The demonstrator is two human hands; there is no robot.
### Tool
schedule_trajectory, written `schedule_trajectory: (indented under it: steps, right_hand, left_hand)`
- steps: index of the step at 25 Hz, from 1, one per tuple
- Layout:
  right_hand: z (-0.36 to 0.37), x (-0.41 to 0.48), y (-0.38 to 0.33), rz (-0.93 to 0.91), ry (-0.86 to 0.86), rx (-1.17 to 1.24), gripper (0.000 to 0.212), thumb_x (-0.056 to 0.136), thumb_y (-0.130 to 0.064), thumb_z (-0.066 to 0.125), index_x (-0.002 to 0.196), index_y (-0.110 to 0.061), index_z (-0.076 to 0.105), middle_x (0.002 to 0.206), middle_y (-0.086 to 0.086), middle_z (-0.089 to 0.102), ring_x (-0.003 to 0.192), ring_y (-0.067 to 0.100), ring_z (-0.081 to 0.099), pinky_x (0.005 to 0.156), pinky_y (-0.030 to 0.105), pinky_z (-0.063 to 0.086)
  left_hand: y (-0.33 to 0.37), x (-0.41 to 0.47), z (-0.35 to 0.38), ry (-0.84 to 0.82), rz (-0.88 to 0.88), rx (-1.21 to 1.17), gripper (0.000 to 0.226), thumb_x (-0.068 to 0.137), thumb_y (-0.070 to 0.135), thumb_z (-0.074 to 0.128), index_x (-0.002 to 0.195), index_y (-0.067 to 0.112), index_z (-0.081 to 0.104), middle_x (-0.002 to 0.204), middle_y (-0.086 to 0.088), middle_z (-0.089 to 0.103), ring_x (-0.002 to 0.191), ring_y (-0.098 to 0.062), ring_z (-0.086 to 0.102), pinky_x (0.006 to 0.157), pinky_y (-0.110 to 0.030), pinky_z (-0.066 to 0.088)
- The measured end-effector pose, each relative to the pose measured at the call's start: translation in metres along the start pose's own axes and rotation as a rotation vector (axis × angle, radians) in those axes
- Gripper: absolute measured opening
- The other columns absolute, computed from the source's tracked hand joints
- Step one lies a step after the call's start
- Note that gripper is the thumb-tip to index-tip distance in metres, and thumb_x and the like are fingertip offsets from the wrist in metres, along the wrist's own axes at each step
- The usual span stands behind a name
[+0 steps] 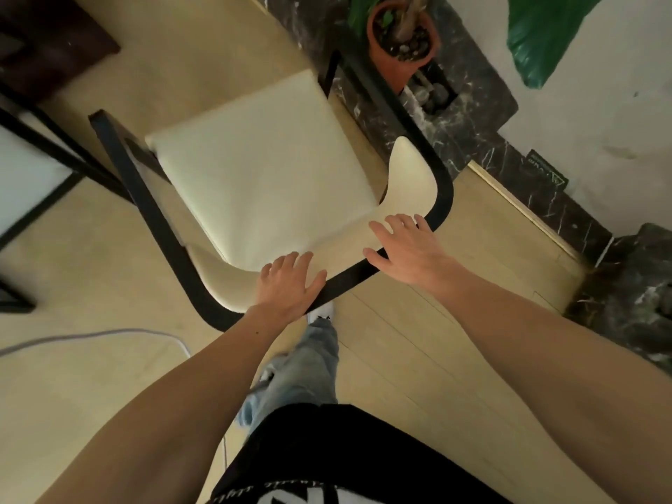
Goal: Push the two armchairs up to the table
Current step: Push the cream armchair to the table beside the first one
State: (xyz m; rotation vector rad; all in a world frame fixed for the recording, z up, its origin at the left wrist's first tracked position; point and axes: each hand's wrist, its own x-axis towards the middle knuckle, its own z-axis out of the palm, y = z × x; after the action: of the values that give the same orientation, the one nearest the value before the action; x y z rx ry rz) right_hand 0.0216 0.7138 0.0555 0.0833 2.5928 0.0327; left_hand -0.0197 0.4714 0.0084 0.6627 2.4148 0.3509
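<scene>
An armchair [262, 176] with a cream seat cushion and a curved black frame stands right below me, its back toward me. My left hand [291, 283] lies flat on the top of the backrest, fingers spread. My right hand [407, 249] rests further right on the same backrest rim, fingers apart too. A second piece with a black frame and a white surface [25, 176] shows at the left edge, blurred; I cannot tell whether it is the other armchair or the table. A dark brown edge [47, 34] sits at the top left corner.
A potted plant in a terracotta pot [400, 41] stands on a dark marble ledge [483, 114] just right of the chair. A large green leaf [542, 34] hangs at the top right. A white cable [91, 338] lies on the pale wood floor at left. My leg [309, 369] is behind the chair.
</scene>
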Motion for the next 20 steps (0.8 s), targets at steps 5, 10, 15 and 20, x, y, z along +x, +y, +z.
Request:
schedule_trajectory:
  steps: [5, 10, 15, 20]
  right_hand:
    - [0.012, 0.032, 0.023, -0.109, -0.107, -0.022, 0.063, 0.101, -0.057, 0.032, 0.150, -0.018, 0.034, 0.149, 0.017, 0.043, 0.140, 0.037, 0.035, 0.117, 0.053, 0.024]
    - [0.029, 0.047, 0.054, -0.223, -0.089, -0.070, 0.057, 0.099, -0.056, 0.034, 0.139, -0.016, 0.046, 0.132, 0.012, 0.053, 0.128, 0.034, 0.044, 0.109, 0.050, 0.032]
    - [0.045, 0.066, 0.078, -0.388, -0.025, -0.089, 0.057, 0.099, -0.054, 0.032, 0.136, -0.014, 0.048, 0.132, 0.015, 0.052, 0.126, 0.035, 0.043, 0.111, 0.050, 0.031]
    - [0.066, 0.080, 0.082, -0.434, 0.113, -0.047, 0.060, 0.098, -0.054, 0.030, 0.128, -0.010, 0.058, 0.124, 0.015, 0.061, 0.120, 0.036, 0.052, 0.107, 0.049, 0.034]
  left_hand:
    - [0.014, 0.012, 0.028, -0.040, -0.123, -0.013, 0.063, 0.096, 0.060, 0.023, 0.139, 0.019, 0.043, 0.136, -0.009, 0.052, 0.125, -0.032, 0.045, 0.103, -0.046, 0.035]
    - [0.027, 0.017, 0.046, -0.002, -0.221, 0.028, 0.066, 0.096, 0.061, 0.016, 0.142, 0.019, 0.037, 0.140, -0.011, 0.046, 0.130, -0.034, 0.038, 0.106, -0.053, 0.030]
    - [0.035, 0.019, 0.061, 0.102, -0.284, 0.082, 0.062, 0.097, 0.060, 0.017, 0.138, 0.021, 0.042, 0.136, -0.009, 0.050, 0.128, -0.032, 0.042, 0.106, -0.054, 0.030]
    - [0.035, 0.023, 0.074, 0.258, -0.311, 0.085, 0.060, 0.095, 0.060, 0.028, 0.127, 0.018, 0.057, 0.123, -0.009, 0.062, 0.117, -0.032, 0.055, 0.100, -0.050, 0.036]
